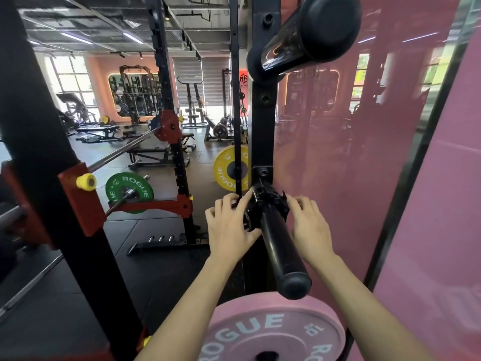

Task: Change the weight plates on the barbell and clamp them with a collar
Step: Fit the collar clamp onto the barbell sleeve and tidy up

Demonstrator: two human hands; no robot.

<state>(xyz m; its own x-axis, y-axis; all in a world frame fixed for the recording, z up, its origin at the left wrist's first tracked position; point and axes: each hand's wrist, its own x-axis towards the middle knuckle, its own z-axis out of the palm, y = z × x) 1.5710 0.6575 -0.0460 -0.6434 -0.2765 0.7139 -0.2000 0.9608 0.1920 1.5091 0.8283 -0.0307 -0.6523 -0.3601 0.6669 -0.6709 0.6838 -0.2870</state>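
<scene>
A black storage peg (pixel 283 254) sticks out toward me from the black rack upright (pixel 263 131). Black collars (pixel 265 204) sit on the peg close to the upright. My left hand (pixel 231 225) grips the collars from the left, fingers curled around their edge. My right hand (pixel 307 222) grips them from the right, fingertips on the clamp part. Below the peg a pink Rogue plate (pixel 273 332) hangs on a lower peg. The barbell (pixel 122 149) rests in the red rack hooks at the left.
A second black peg (pixel 312 32) juts out above my hands. A yellow plate (pixel 229 170) hangs behind the upright, and a green Rogue plate (pixel 130 191) sits on another bar beyond the red safety arm (pixel 156 205). A pink glass wall (pixel 364 152) closes off the right side.
</scene>
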